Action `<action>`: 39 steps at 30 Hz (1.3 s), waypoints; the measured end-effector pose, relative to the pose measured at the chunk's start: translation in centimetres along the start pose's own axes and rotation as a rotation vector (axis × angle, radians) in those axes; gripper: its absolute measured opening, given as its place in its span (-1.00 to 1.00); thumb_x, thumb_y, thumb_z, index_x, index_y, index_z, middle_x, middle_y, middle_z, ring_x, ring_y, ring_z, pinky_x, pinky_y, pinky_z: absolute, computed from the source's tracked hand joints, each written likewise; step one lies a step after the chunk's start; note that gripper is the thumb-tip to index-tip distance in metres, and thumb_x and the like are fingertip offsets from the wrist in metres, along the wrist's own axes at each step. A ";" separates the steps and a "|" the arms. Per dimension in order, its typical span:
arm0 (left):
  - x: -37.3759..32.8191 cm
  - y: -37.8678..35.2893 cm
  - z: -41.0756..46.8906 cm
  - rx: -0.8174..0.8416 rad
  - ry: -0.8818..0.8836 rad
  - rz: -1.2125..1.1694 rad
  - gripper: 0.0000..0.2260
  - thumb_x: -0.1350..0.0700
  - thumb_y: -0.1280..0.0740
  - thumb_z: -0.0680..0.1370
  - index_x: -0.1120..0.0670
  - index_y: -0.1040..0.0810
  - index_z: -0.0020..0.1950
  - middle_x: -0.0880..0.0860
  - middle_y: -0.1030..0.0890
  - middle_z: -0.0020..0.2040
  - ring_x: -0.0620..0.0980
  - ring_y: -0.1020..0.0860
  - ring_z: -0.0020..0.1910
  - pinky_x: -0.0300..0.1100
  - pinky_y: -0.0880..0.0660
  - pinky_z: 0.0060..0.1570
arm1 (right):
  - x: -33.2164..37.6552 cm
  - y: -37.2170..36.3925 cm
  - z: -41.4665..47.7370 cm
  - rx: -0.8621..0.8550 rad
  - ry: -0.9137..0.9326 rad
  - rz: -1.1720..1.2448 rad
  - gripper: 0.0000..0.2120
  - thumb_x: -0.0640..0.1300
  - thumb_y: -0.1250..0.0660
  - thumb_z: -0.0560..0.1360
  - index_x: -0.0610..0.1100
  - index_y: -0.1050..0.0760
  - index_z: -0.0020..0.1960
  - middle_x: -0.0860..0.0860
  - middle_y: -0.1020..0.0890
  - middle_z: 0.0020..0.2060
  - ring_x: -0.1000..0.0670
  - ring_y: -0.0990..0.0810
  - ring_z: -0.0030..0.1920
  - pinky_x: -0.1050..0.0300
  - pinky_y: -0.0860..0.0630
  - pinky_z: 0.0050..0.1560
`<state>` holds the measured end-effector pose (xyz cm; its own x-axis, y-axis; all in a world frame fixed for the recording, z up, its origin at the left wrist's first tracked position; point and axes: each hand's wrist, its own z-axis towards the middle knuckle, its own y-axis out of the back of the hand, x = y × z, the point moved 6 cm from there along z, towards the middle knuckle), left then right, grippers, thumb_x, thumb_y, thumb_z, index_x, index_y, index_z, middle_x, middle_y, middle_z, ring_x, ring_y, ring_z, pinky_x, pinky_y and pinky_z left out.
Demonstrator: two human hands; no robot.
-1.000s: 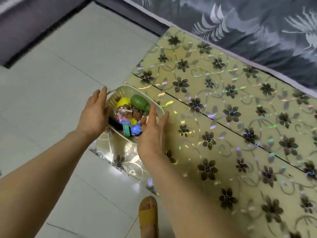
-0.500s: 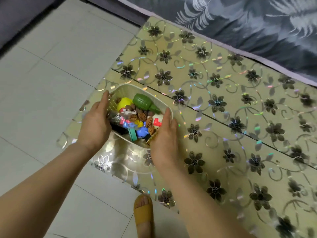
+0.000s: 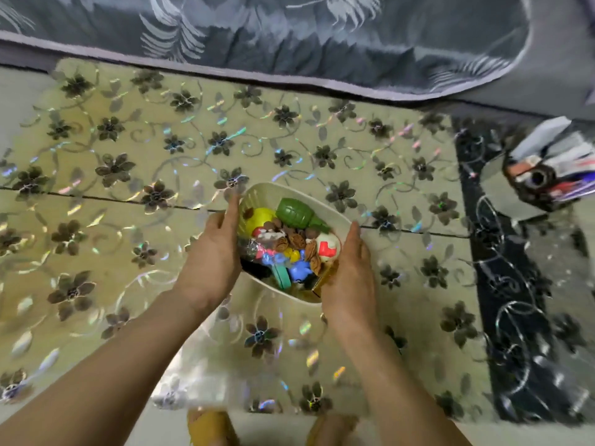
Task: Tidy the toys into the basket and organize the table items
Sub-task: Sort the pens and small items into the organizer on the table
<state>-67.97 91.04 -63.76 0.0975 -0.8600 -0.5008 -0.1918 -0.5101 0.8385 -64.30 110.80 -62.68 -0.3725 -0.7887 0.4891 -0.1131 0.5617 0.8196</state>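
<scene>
A cream plastic basket [image 3: 291,194] sits at the middle of the table, between my two hands. It is full of toys: a green grenade-shaped toy [image 3: 294,213], a yellow piece [image 3: 257,218], brown walnuts [image 3: 294,241], blue figures [image 3: 297,270] and a white ball with a red mark [image 3: 328,247]. My left hand [image 3: 211,257] grips the basket's left side, one finger lying along the rim. My right hand [image 3: 351,275] grips the right side and covers the near right corner.
The table [image 3: 128,220] has a shiny yellow floral cover, with a dark floral strip [image 3: 515,300] on the right. A blurred toy car [image 3: 547,178] lies at the far right. Grey leaf-patterned bedding [image 3: 289,37] runs along the back. My yellow sandal [image 3: 209,426] is below the near edge.
Both hands have brought the basket from the table's left corner rightwards to its middle. The view has swung right, and the dark strip and toy car have come into sight.
</scene>
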 end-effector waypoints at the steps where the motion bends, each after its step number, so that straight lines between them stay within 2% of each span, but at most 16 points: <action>1: -1.7 -0.9 0.4 0.016 -0.019 0.009 -0.25 0.33 -0.20 0.49 -0.01 0.12 0.55 0.24 -0.31 0.36 0.34 -0.50 0.11 0.11 -0.45 0.06 | -1.4 1.2 0.2 -0.013 -0.030 0.010 -0.24 -0.44 -0.10 0.52 -0.02 0.17 0.56 -0.05 -0.16 0.51 -0.08 -0.31 0.42 0.10 -0.31 0.30; 6: -13.2 -7.6 2.0 0.148 -0.179 0.044 -0.17 0.38 -0.23 0.40 0.00 0.09 0.55 0.21 -0.29 0.40 0.33 -0.46 0.17 0.06 -0.43 0.11 | -11.5 8.4 0.5 -0.108 -0.194 0.058 -0.24 -0.42 -0.15 0.51 -0.05 0.12 0.56 -0.07 -0.19 0.50 -0.12 -0.34 0.40 0.06 -0.33 0.26; 11: -22.4 -13.6 2.6 0.221 -0.347 0.061 -0.22 0.37 -0.17 0.43 -0.01 0.08 0.55 0.17 -0.26 0.43 0.31 -0.48 0.16 0.05 -0.46 0.08 | -19.8 13.3 0.3 -0.171 -0.329 0.142 -0.21 -0.36 -0.25 0.50 -0.06 0.11 0.56 -0.08 -0.19 0.49 -0.13 -0.32 0.42 -0.02 -0.33 0.34; 15: -28.9 -17.5 3.2 0.259 -0.447 0.104 -0.21 0.38 -0.21 0.42 0.00 0.05 0.55 0.17 -0.32 0.37 0.28 -0.47 0.16 0.03 -0.44 0.07 | -25.0 16.0 0.2 -0.219 -0.429 0.193 -0.22 -0.27 -0.27 0.52 -0.07 0.13 0.56 -0.12 -0.19 0.48 -0.17 -0.36 0.37 -0.07 -0.37 0.31; 20: -36.3 -22.1 4.5 0.305 -0.569 0.150 -0.19 0.42 -0.19 0.42 -0.07 0.06 0.55 0.13 -0.28 0.41 0.26 -0.49 0.17 0.00 -0.43 0.11 | -30.6 18.6 0.7 -0.312 -0.515 0.232 -0.26 -0.28 -0.25 0.54 -0.18 0.12 0.56 -0.21 -0.20 0.46 -0.19 -0.36 0.37 -0.03 -0.38 0.29; 24: -41.3 -25.8 5.8 0.329 -0.679 0.191 -0.24 0.39 -0.18 0.45 -0.05 0.02 0.55 0.17 -0.32 0.38 0.25 -0.48 0.17 0.03 -0.44 0.14 | -34.3 19.9 1.6 -0.342 -0.580 0.254 -0.26 -0.30 -0.24 0.53 -0.24 0.14 0.55 -0.25 -0.22 0.43 -0.23 -0.38 0.35 -0.03 -0.38 0.30; 30: -46.2 -28.9 7.8 0.340 -0.762 0.204 -0.27 0.38 -0.20 0.44 -0.03 -0.04 0.54 0.15 -0.33 0.39 0.24 -0.47 0.22 0.05 -0.44 0.21 | -38.1 21.1 4.1 -0.356 -0.638 0.247 -0.20 -0.20 -0.30 0.54 -0.19 0.19 0.55 -0.20 -0.17 0.46 -0.17 -0.39 0.35 0.00 -0.41 0.27; 36: -46.6 -30.6 8.4 0.399 -0.761 0.199 -0.24 0.39 -0.18 0.43 -0.04 -0.02 0.54 0.13 -0.30 0.42 0.23 -0.46 0.24 0.04 -0.43 0.22 | -39.4 20.5 4.7 -0.300 -0.671 0.284 -0.16 -0.17 -0.31 0.53 -0.17 0.23 0.54 -0.21 -0.12 0.48 -0.16 -0.37 0.37 0.01 -0.40 0.29; 39: -46.2 -29.5 7.9 0.406 -0.764 0.189 -0.22 0.37 -0.18 0.42 -0.07 0.01 0.54 0.10 -0.25 0.47 0.22 -0.44 0.29 -0.01 -0.41 0.23 | -38.6 21.4 4.2 -0.366 -0.592 0.206 -0.20 -0.16 -0.29 0.53 -0.13 0.17 0.55 -0.18 0.01 0.52 -0.18 -0.21 0.47 -0.05 -0.36 0.37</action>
<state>-74.55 145.97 -67.07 -0.6217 -0.6108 -0.4903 -0.4850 -0.1913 0.8533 -56.19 154.33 -65.31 -0.8009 -0.3499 0.4860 0.2905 0.4827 0.8262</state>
